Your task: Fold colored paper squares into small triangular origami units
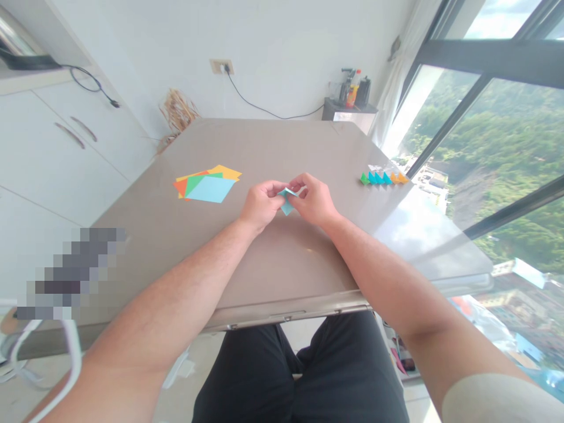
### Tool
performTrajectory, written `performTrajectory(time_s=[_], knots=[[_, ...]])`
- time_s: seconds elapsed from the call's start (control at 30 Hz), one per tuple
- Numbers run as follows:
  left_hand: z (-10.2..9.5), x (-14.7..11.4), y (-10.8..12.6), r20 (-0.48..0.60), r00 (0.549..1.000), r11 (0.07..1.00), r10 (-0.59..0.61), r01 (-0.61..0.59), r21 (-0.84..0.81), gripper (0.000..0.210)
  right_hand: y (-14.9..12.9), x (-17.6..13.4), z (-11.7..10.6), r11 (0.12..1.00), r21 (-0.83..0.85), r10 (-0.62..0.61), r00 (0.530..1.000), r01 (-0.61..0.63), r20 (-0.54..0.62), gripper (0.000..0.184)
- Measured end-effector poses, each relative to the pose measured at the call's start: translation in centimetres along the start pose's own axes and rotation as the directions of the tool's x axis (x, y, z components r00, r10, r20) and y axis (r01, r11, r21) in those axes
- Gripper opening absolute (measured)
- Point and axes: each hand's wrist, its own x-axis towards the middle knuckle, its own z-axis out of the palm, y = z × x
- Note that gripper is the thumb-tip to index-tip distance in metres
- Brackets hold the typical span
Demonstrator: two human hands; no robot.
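Over the middle of the table, a small piece of light blue folded paper (287, 204) is pinched between my two hands. My left hand (263, 202) grips its left side between thumb and fingers. On the other side, my right hand (314, 200) has its thumb and fingertips closed on the upper right part. The lower tip of the paper points down toward me. Fingers partly cover its upper folds. To the left lies a fanned stack of coloured paper sheets (210, 189), light blue on top, with green, orange and yellow beneath.
A row of small folded paper pieces (383, 178), green, blue and orange, stands at the table's right side. The grey table (273, 270) ends just before my lap. A blurred-out dark object (83, 264) with a white cable lies front left. Windows (497, 147) flank the right.
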Motion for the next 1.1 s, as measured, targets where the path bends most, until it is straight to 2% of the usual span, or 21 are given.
performTrajectory(time_s=[0.1,0.23,0.47,0.6,0.7,0.8,0.97,1.1], knots=[[0.1,0.1,-0.2,-0.055,0.997,0.993,0.058,-0.052,0.105,0.020,0.2,0.1,0.2,0.999,-0.025,-0.036,0.999,0.036,0.010,0.018],[0.2,0.1,-0.4,-0.093,0.993,0.993,0.065,-0.056,0.101,0.019,0.4,0.1,0.4,0.998,-0.033,-0.050,0.998,0.051,0.042,0.021],[0.3,-0.2,0.2,-0.052,0.999,0.997,-0.004,0.000,-0.080,0.022,0.6,0.1,0.1,0.997,-0.014,-0.070,0.997,0.071,0.023,0.019],[-0.2,-0.6,1.1,0.080,0.997,0.978,-0.019,0.035,-0.205,0.022,0.8,0.1,0.0,0.997,0.005,-0.071,0.997,0.071,-0.027,0.019],[-0.4,-0.8,1.3,0.149,0.989,0.977,-0.007,0.038,-0.210,0.017,0.8,0.1,-0.1,0.998,0.012,-0.056,0.998,0.056,-0.012,0.021],[-0.5,-0.7,1.3,0.139,0.990,0.979,-0.028,0.055,-0.194,0.022,0.4,-0.1,-0.2,0.997,0.015,-0.073,0.997,0.073,-0.006,0.022],[-0.7,-0.4,1.3,0.093,0.992,0.962,-0.091,0.112,-0.251,0.023,-0.8,-0.6,-0.7,0.990,0.005,-0.140,0.986,0.141,-0.094,0.025],[-0.9,0.0,1.2,0.085,0.988,0.945,-0.126,0.146,-0.293,0.019,-1.3,-0.8,-1.2,0.992,0.012,-0.122,0.990,0.124,-0.072,0.024]])
